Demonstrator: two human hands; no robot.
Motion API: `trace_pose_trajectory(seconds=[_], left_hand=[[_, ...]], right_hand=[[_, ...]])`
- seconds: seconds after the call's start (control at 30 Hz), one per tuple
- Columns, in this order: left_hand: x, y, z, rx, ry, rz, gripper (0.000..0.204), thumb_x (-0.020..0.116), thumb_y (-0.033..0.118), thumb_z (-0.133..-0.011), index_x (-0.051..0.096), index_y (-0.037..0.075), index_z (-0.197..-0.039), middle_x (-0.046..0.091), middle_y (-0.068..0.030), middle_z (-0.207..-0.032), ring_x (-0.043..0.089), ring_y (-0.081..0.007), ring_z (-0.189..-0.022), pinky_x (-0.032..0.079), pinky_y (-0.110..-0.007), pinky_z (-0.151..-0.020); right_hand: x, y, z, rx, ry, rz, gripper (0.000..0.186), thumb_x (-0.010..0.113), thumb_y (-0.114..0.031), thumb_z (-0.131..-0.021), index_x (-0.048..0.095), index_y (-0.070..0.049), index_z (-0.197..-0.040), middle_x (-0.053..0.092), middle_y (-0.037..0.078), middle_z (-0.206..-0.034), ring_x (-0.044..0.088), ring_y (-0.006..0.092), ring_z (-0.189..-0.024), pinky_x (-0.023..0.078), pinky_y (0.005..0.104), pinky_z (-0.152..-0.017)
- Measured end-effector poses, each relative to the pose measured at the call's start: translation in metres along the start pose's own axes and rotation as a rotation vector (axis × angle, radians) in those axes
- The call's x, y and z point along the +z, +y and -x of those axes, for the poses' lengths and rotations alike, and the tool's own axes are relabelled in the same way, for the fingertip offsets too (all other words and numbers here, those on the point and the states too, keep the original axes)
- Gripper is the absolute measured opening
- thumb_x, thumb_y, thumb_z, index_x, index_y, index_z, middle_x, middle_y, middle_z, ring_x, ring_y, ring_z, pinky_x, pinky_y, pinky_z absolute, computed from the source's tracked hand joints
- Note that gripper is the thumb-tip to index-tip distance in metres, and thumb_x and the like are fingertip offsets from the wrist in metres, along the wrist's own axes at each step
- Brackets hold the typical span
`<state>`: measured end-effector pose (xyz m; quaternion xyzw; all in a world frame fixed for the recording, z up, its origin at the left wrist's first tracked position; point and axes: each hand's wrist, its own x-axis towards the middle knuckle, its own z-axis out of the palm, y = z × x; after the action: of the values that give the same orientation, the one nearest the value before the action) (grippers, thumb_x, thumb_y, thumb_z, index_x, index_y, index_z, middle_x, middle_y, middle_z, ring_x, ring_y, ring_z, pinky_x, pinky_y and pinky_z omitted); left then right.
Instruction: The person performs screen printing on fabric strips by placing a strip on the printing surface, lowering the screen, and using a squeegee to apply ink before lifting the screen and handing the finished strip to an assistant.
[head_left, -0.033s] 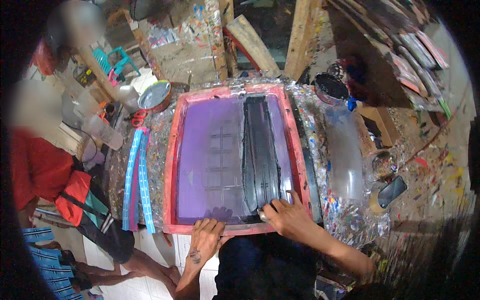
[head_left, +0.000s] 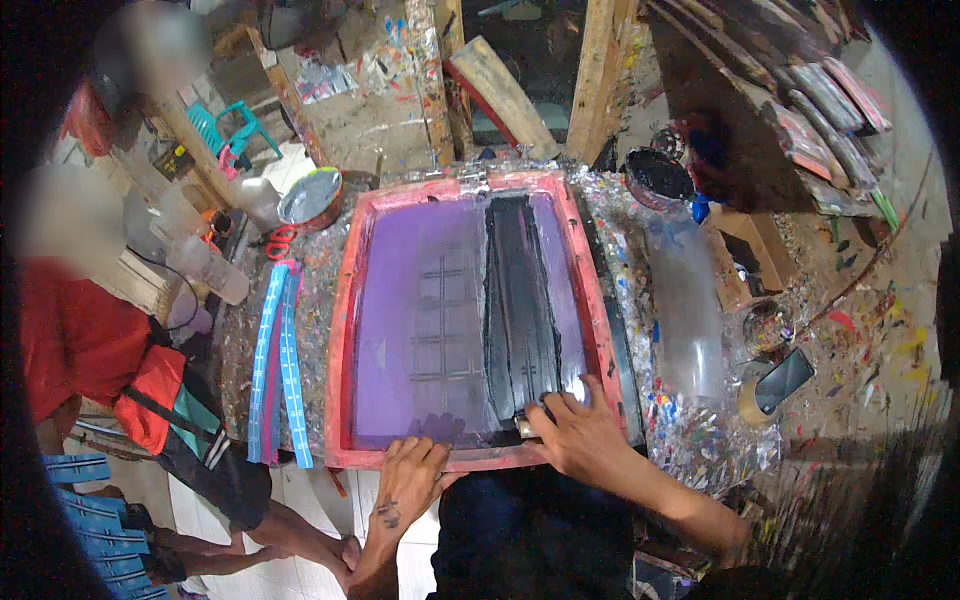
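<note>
A screen-printing frame (head_left: 602, 350) with red rims and purple mesh lies before me, showing a faint grid pattern. A long dark ink-coated bar, apparently a squeegee (head_left: 515, 300), runs along its right half amid black ink. My left hand (head_left: 410, 470) curls its fingers over the frame's near edge, left of centre. My right hand (head_left: 575, 435) is closed on the near end of the bar, at the lower right of the mesh. Left of the frame, blue and pink patterned strips (head_left: 265, 350) lie on the paint-spattered table.
A co-worker in red (head_left: 70, 330) stands at the left. Ink tubs (head_left: 310, 200) (head_left: 655, 180), red scissors (head_left: 280, 243), a cardboard box (head_left: 750, 250), a phone (head_left: 783, 380) and a tape roll (head_left: 750, 410) surround the frame. Stained squeegees (head_left: 830, 110) are stacked at the upper right.
</note>
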<state>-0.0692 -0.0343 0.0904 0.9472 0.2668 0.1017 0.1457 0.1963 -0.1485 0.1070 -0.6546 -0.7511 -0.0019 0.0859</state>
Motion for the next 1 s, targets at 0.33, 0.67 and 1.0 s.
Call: trace_pose_trajectory(seconds=[0.33, 0.67, 1.0], left_hand=[[-0.127, 0.040, -0.071, 0.074, 0.683, 0.043, 0.031, 0.078, 0.031, -0.086, 0.071, 0.006, -0.101, 0.066, -0.0095, -0.089, 0.064, -0.0238, -0.086, 0.048, -0.042, -0.084], [-0.072, 0.068, -0.285, -0.289, 0.226, 2.497, 0.033, 0.066, 0.029, -0.099, 0.051, 0.005, -0.117, 0.066, -0.0103, -0.102, 0.068, -0.0269, -0.091, 0.056, -0.043, -0.089], [-0.065, 0.057, -0.318, -0.236, 0.026, 2.768, 0.029, 0.069, 0.023, -0.092, 0.060, 0.000, -0.107, 0.070, -0.0224, -0.105, 0.067, -0.0388, -0.107, 0.049, -0.051, -0.102]], right_hand=[[-0.156, -0.001, -0.098, 0.049, 0.751, 0.205, 0.042, 0.081, -0.040, -0.083, 0.054, -0.008, -0.077, 0.051, 0.010, -0.074, 0.053, 0.0323, -0.071, 0.040, 0.0449, -0.069], [-0.292, 0.049, -0.194, 0.112, 0.651, 0.045, 0.060, 0.066, -0.049, -0.094, 0.069, 0.009, -0.080, 0.063, 0.033, -0.076, 0.065, 0.0510, -0.078, 0.050, 0.0552, -0.072], [-0.317, 0.062, -0.214, 0.199, 0.575, 0.065, 0.060, 0.063, -0.049, -0.092, 0.074, 0.010, -0.088, 0.068, 0.037, -0.089, 0.069, 0.0525, -0.091, 0.054, 0.0569, -0.084]])
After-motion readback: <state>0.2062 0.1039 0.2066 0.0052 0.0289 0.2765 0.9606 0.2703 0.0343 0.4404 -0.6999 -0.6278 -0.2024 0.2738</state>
